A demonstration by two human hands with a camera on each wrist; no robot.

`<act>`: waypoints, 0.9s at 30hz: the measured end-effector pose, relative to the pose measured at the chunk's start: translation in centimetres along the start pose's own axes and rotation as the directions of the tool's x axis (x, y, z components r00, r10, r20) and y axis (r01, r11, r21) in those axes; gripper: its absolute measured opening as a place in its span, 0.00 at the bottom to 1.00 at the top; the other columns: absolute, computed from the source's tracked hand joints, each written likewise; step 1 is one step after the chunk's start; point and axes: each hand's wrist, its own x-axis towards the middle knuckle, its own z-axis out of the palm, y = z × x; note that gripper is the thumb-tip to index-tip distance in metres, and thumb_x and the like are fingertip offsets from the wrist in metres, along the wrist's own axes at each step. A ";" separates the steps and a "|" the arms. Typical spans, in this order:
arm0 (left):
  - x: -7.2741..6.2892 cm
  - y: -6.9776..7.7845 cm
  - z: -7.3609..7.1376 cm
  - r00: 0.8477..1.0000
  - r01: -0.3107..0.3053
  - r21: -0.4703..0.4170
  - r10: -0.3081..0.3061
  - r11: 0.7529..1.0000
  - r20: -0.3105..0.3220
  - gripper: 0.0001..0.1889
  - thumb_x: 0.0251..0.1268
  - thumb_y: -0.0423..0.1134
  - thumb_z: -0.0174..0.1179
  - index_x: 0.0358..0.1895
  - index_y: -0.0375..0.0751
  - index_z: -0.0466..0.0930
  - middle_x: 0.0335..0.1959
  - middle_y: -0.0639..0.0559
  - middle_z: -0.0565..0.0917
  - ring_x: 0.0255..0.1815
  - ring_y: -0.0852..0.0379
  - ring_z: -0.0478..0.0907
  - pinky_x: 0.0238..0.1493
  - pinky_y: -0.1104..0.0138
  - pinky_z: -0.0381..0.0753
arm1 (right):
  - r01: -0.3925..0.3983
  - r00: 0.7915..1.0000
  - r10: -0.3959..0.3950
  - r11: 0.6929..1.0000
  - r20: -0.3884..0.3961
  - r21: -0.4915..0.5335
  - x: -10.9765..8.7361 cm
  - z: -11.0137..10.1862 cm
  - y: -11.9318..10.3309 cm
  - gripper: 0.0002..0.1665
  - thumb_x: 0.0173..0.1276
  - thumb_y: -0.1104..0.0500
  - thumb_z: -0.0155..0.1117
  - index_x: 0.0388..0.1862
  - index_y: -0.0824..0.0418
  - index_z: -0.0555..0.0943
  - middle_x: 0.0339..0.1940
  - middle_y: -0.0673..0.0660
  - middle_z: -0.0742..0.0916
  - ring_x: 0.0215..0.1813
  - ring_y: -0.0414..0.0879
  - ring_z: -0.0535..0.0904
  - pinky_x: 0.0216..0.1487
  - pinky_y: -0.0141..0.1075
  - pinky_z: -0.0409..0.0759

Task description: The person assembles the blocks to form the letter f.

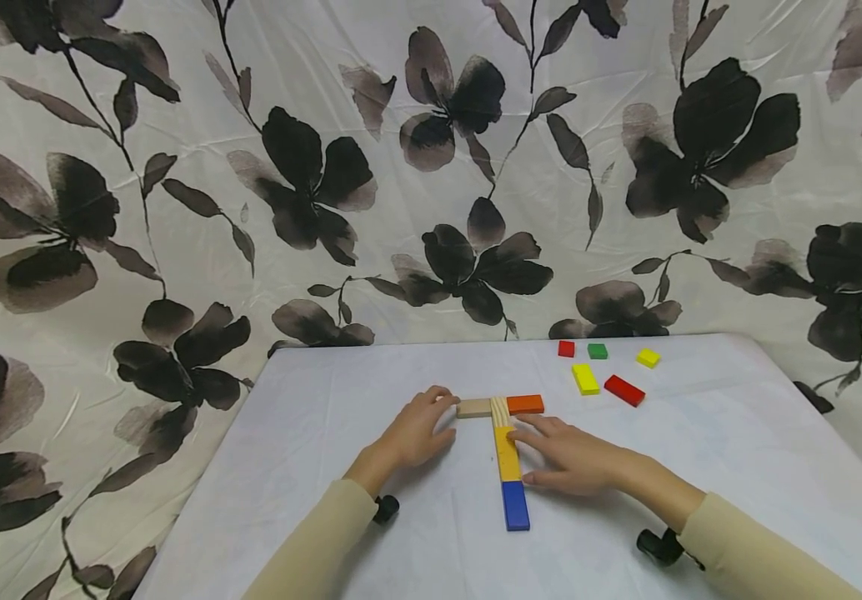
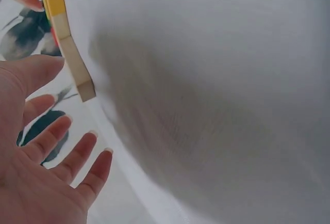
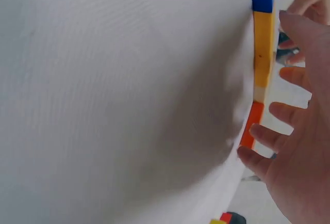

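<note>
Flat blocks form a T on the white table. Its top bar has a plain wooden block (image 1: 473, 408) on the left and an orange block (image 1: 525, 404) on the right, with a pale wooden block (image 1: 500, 412) between them. Below that, a yellow block (image 1: 507, 455) and a blue block (image 1: 516, 506) make the stem. My left hand (image 1: 419, 427) has spread fingers, its fingertips close to the plain block's left end. On the other side, my right hand (image 1: 573, 457) reaches in with extended fingers, fingertips right at the yellow block's edge. Neither hand grips anything.
At the back right lie a small red block (image 1: 566, 348), a green block (image 1: 597, 351), a small yellow block (image 1: 648, 357), a longer yellow block (image 1: 585, 379) and a longer red block (image 1: 624, 390). A floral cloth (image 1: 401, 200) hangs behind the table (image 1: 311, 392).
</note>
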 end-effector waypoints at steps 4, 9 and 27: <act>-0.5 0.4 -0.1 1.000 -0.006 0.014 0.006 1.000 0.012 0.28 0.73 0.45 0.63 0.73 0.46 0.72 0.73 0.49 0.70 0.72 0.46 0.69 0.71 0.49 0.70 | -0.013 0.999 0.012 1.000 -0.049 -0.013 -0.6 -0.5 0.2 0.39 0.72 0.39 0.65 0.78 0.48 0.69 0.80 0.57 0.67 0.78 0.59 0.63 0.72 0.62 0.67; -1.0 1.2 0.1 0.999 -0.011 0.053 0.009 0.999 0.047 0.29 0.74 0.49 0.62 0.75 0.50 0.69 0.76 0.51 0.67 0.74 0.47 0.66 0.73 0.48 0.67 | -0.009 0.991 0.004 0.999 -0.136 -0.036 -1.5 -1.2 0.9 0.31 0.72 0.46 0.68 0.70 0.54 0.77 0.69 0.54 0.78 0.70 0.53 0.73 0.69 0.56 0.73; -2.4 4.4 1.6 0.980 -0.159 0.142 0.139 0.977 0.144 0.38 0.76 0.60 0.54 0.82 0.50 0.57 0.83 0.50 0.57 0.79 0.46 0.60 0.75 0.47 0.64 | -0.123 0.952 0.099 0.990 -0.289 -0.067 -5.3 -4.4 5.8 0.23 0.68 0.56 0.72 0.60 0.61 0.83 0.58 0.59 0.83 0.61 0.59 0.79 0.60 0.59 0.79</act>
